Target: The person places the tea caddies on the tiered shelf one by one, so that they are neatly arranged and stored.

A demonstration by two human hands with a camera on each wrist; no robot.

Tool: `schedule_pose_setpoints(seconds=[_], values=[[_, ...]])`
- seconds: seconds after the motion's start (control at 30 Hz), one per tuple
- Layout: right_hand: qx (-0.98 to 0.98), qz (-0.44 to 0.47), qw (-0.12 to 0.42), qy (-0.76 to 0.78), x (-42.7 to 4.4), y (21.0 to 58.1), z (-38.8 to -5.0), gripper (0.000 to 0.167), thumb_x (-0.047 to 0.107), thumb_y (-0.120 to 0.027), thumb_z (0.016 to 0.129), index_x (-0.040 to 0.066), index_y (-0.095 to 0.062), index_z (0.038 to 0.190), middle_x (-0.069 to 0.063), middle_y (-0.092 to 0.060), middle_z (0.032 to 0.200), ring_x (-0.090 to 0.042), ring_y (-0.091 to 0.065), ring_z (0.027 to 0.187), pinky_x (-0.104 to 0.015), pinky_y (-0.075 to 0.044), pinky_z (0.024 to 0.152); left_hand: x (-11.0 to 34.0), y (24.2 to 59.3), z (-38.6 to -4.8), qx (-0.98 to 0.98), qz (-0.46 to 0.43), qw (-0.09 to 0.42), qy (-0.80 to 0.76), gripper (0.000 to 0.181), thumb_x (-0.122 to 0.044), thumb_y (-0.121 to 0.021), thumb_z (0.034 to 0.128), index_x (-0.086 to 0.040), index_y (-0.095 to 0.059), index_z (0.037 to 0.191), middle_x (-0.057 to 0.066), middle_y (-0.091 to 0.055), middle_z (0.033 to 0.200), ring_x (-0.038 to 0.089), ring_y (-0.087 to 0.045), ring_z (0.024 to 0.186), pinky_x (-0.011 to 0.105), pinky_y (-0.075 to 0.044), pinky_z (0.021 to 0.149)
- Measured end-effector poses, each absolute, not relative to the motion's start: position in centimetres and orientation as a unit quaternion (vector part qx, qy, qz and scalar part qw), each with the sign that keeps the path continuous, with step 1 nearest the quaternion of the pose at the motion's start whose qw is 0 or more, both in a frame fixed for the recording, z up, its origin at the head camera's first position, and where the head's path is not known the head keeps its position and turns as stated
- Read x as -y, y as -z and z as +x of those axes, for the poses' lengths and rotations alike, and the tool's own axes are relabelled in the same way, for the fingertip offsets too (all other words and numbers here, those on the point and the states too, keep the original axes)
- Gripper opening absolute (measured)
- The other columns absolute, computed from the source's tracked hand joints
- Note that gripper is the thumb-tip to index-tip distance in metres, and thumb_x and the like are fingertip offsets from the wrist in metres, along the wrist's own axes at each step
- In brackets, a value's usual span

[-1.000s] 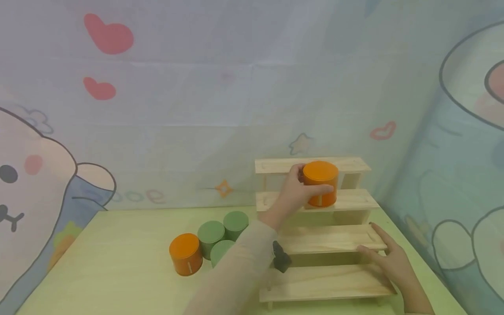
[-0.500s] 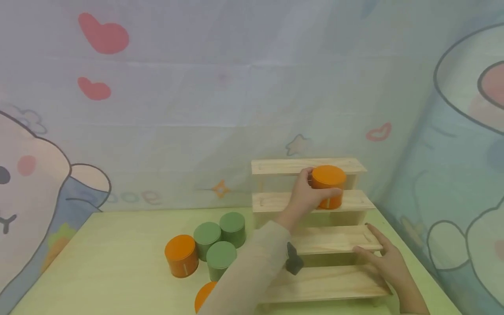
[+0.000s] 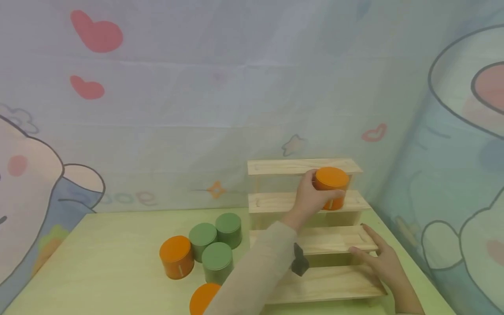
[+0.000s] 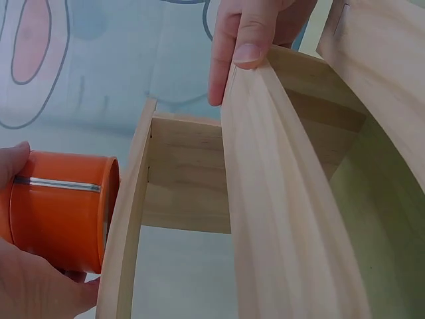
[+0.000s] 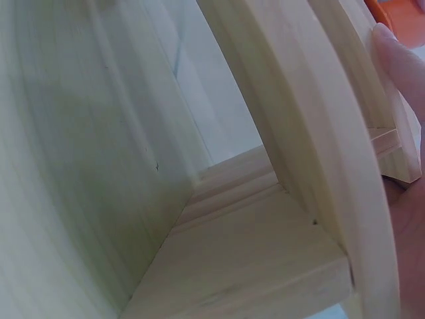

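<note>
My left hand (image 3: 309,194) holds an orange can (image 3: 332,177) upright, thumb across its near side and fingers round the far side. The can is at the right part of the second board from the top of a four-tier wooden rack (image 3: 327,238); its base is at the board, but I can't tell whether it rests there. My right hand (image 3: 379,260) grips the right end of the next board down, thumb at the near edge and a finger at the far corner. The rack stands on the right of the pale worktop (image 3: 118,249), its boards rising step by step towards the far side. To its left three green cans sit close together: a far one (image 3: 228,227), a left one (image 3: 203,238) and a near one (image 3: 218,260). A second orange can (image 3: 176,258) stands just left of them, and a third orange can (image 3: 204,297) is at the near edge of my view, partly behind my beige left sleeve (image 3: 257,271). A dark piece (image 3: 300,260) shows beside that cuff. Behind everything hangs a pale backdrop (image 3: 189,87) printed with hearts and cartoon figures.
</note>
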State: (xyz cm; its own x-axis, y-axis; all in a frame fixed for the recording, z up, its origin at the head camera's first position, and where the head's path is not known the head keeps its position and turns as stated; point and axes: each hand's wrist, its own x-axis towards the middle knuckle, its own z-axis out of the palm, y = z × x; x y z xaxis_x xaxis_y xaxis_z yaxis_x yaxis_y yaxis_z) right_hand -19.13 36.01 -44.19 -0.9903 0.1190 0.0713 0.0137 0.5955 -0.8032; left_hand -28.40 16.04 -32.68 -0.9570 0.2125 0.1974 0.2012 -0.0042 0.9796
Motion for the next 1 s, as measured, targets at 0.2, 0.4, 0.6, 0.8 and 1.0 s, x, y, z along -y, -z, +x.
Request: schedule_pose_setpoints(seconds=[0.2, 0.4, 0.6, 0.8, 1.0], values=[[0.890, -0.040, 0.053, -0.452, -35.8, 44.2, -19.0, 0.086, 0.037, -0.066, 0.090, 0.015, -0.014, 0.155, -0.029, -0.016, 0.155, -0.061, -0.018, 0.133, -0.074, -0.024, 0.100, -16.5, 32.9, -28.4, -0.711, 0.127, 0.002, -0.692, 0.070, -0.017, -0.087, 0.0697, -0.015, -0.051, 0.130, -0.009, -0.055, 0.111, 0.011, -0.055, 0.101, 0.032, -0.048, 0.093], [0.889, -0.038, 0.051, -0.454, -35.8, 44.2, -19.0, 0.085, 0.038, -0.066, 0.091, 0.015, -0.015, 0.155, -0.027, -0.017, 0.156, -0.062, -0.017, 0.133, -0.076, -0.023, 0.099, -16.8, 33.1, -28.4, -0.715, 0.126, -0.005, -0.687, 0.070, -0.017, -0.087, 0.0695, -0.015, -0.051, 0.129, -0.009, -0.055, 0.110, 0.011, -0.055, 0.101, 0.032, -0.048, 0.093], [0.888, -0.036, 0.053, -0.455, -35.8, 44.1, -19.0, 0.085, 0.037, -0.065, 0.091, 0.015, -0.015, 0.155, -0.027, -0.016, 0.156, -0.063, -0.017, 0.133, -0.075, -0.023, 0.099, -17.0, 32.9, -28.3, -0.710, 0.134, -0.003, -0.691, 0.068, -0.015, -0.086, 0.0703, -0.015, -0.052, 0.129, -0.010, -0.055, 0.109, 0.010, -0.055, 0.099, 0.032, -0.048, 0.092], [0.892, -0.042, 0.050, -0.447, -36.0, 44.0, -19.1, 0.085, 0.040, -0.065, 0.091, 0.016, -0.014, 0.155, -0.027, -0.016, 0.156, -0.061, -0.019, 0.133, -0.075, -0.026, 0.099, -17.2, 32.7, -28.2, -0.713, 0.135, -0.005, -0.688, 0.068, -0.014, -0.086, 0.0707, -0.014, -0.051, 0.129, -0.009, -0.055, 0.111, 0.010, -0.055, 0.100, 0.031, -0.047, 0.094], [0.892, -0.045, 0.041, -0.448, -35.9, 43.9, -18.9, 0.086, 0.041, -0.065, 0.091, 0.017, -0.013, 0.156, -0.026, -0.014, 0.157, -0.061, -0.017, 0.134, -0.075, -0.024, 0.099, -16.9, 32.5, -28.1, -0.715, 0.144, -0.002, -0.684, 0.079, -0.016, -0.086, 0.0708, -0.013, -0.045, 0.138, -0.006, -0.055, 0.117, 0.012, -0.055, 0.105, 0.031, -0.047, 0.096]])
